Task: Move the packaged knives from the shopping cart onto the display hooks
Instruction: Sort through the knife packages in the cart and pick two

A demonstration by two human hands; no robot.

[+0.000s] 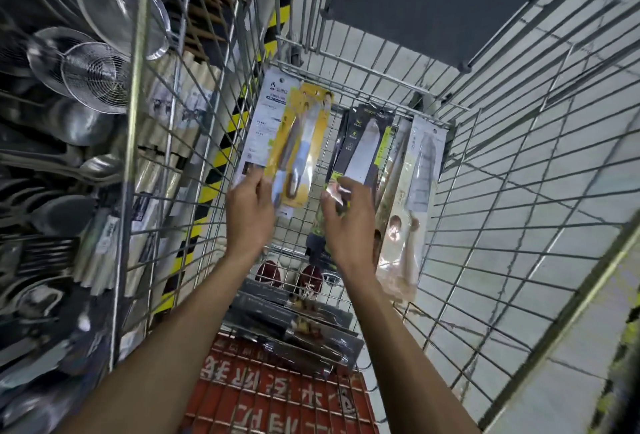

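Note:
I look down into a wire shopping cart (485, 191). My left hand (249, 212) grips the lower end of a yellow packaged knife (301, 143), with a white-backed package (263, 122) lying behind it. My right hand (346, 219) holds the bottom of a black packaged knife (363, 146). A pale pink packaged knife (412, 191) leans against the cart's right wall. More dark packaged knives (294, 326) lie stacked near the cart's near end. No display hooks are clearly visible.
Left of the cart hang steel strainers (93, 77), ladles and spoons (69, 122) on a store rack. A red panel with white characters (277, 395) sits at the cart's near end. Yellow-black hazard tape (221, 153) runs along the floor. Grey tiled floor lies on the right.

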